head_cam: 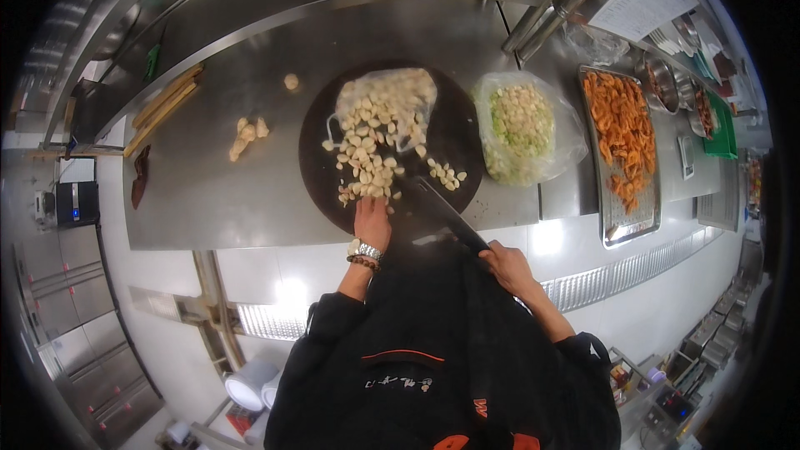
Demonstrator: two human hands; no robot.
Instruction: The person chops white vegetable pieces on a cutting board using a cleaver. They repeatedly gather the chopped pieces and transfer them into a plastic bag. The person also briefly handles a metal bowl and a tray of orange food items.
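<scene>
A round dark chopping board (325, 162) lies on the steel counter before me. On it a clear plastic bag (400, 90) of peeled garlic cloves lies with its mouth towards me, and loose garlic cloves (362, 156) spill from it. My left hand (373, 225), with a watch and a beaded bracelet at the wrist, touches the nearest cloves; its fingertips are partly hidden among them. My right hand (507, 267) grips the handle of a cleaver (447, 209), whose blade reaches over the board's near right part. A small group of cloves (447, 175) lies beyond the blade.
Right of the board stands a plastic bag of chopped pale green vegetable (522, 125), then a perforated steel tray (631, 225) of orange shrimp. Left on the counter (250, 200) are ginger pieces (247, 136), wooden strips (164, 109) and a brown object (140, 176). A steel shelf edge crosses behind.
</scene>
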